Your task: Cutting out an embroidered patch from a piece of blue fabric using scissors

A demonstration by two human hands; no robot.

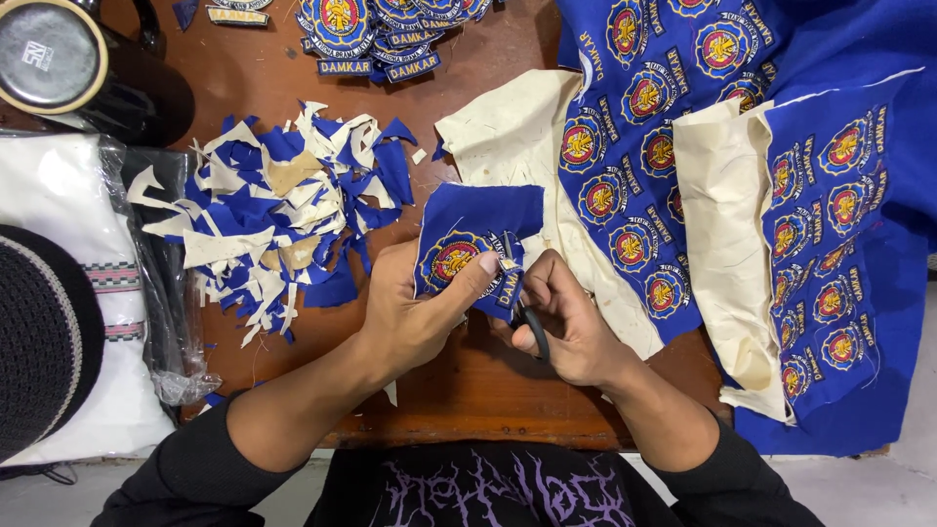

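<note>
My left hand (415, 312) pinches a blue fabric piece (473, 220) that carries a round embroidered patch (451, 259), thumb lying over its lower edge. My right hand (571, 322) grips small black-handled scissors (524, 310), blades pointing up into the fabric's edge beside the patch. Both hands meet above the brown wooden table (468, 381) near its front edge.
A heap of blue and cream fabric offcuts (283, 210) lies to the left. A large blue cloth with several embroidered patches (742, 156) and cream backing covers the right side. Cut-out patches (376, 34) are stacked at the top. A black sewing machine part (59, 59) and bagged white cloth (68, 293) sit far left.
</note>
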